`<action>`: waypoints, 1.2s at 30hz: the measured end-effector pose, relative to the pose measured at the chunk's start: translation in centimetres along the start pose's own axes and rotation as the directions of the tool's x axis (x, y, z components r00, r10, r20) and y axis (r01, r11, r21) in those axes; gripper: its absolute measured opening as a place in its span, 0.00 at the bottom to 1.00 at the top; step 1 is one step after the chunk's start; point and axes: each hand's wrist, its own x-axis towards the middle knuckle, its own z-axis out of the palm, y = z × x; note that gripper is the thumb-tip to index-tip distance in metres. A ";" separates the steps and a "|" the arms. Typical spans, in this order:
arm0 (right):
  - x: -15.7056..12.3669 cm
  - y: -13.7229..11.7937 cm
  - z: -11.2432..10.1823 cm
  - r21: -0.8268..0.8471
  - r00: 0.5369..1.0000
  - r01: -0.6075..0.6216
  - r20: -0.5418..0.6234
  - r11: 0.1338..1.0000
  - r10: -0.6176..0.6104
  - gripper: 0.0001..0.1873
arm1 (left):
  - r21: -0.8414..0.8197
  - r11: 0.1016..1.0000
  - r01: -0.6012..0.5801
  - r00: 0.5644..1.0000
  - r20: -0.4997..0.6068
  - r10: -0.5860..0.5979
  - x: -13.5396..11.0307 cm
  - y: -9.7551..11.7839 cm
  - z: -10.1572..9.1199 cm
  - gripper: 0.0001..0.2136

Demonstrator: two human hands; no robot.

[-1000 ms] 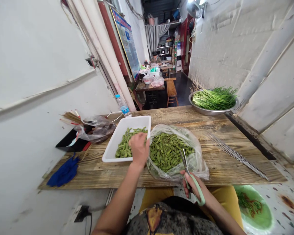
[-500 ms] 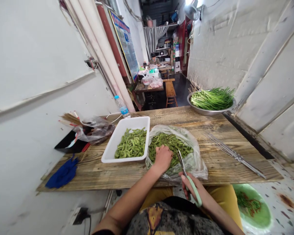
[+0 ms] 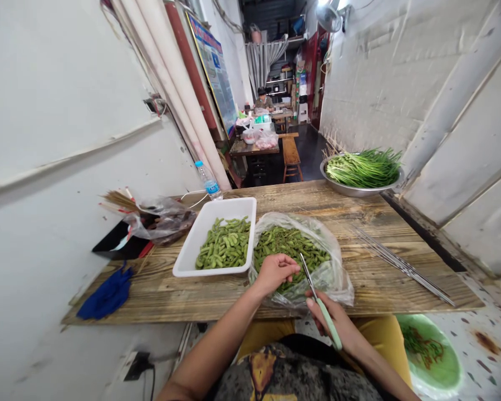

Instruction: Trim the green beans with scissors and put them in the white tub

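My left hand (image 3: pixel 278 272) is over a clear plastic bag (image 3: pixel 338 262) of green edamame pods (image 3: pixel 281 240), with thumb and fingertips pinched together. Whatever lies between those fingertips is too small or hidden to make out. My right hand (image 3: pixel 332 314) grips scissors with pale green handles (image 3: pixel 329 323). Their blades (image 3: pixel 307 272) point up and away over the bag, nearly together, with the tips close to my left fingertips. Left of the bag stands a white plastic tray (image 3: pixel 187 262), partly filled with more pods (image 3: pixel 223 243).
Metal skewers (image 3: pixel 404 267) lie on the wooden table (image 3: pixel 217 301) at right, below a metal bowl of green stalks (image 3: pixel 361 170). At left are a blue cloth (image 3: pixel 106 295), a plastic bag with sticks (image 3: pixel 161 220) and a water bottle (image 3: pixel 211 184). A green-lined bin (image 3: pixel 432 356) sits on the floor.
My left hand has lifted from among the pods and moved right, toward the scissors, its fingers now pinched. The scissor blades and handles have come closer together.
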 end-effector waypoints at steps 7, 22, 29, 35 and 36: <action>-0.3 -0.2 -0.1 0.005 1.000 -0.014 0.019 1.000 0.014 0.24 | 0.057 0.998 0.003 0.991 0.135 -0.011 -0.5 0.5 -0.4 0.10; -0.4 -0.7 0.6 0.221 0.994 -0.067 0.093 0.973 0.048 0.31 | -0.513 0.854 0.083 0.994 -0.024 -0.110 -0.3 0.8 -1.2 0.13; 0.1 0.3 0.8 0.279 0.995 -0.044 0.098 0.959 0.017 0.25 | -0.511 0.858 0.059 0.992 -0.064 -0.106 -1.5 0.0 0.6 0.15; 0.0 0.2 0.5 0.270 0.997 -0.040 0.073 0.962 0.020 0.23 | -0.453 0.889 0.070 0.992 -0.059 -0.108 -2.1 0.0 1.1 0.15; 0.0 0.2 0.5 0.261 0.997 -0.044 0.068 0.964 0.027 0.23 | -0.439 0.895 0.073 0.993 -0.054 -0.108 -2.1 -0.1 1.1 0.15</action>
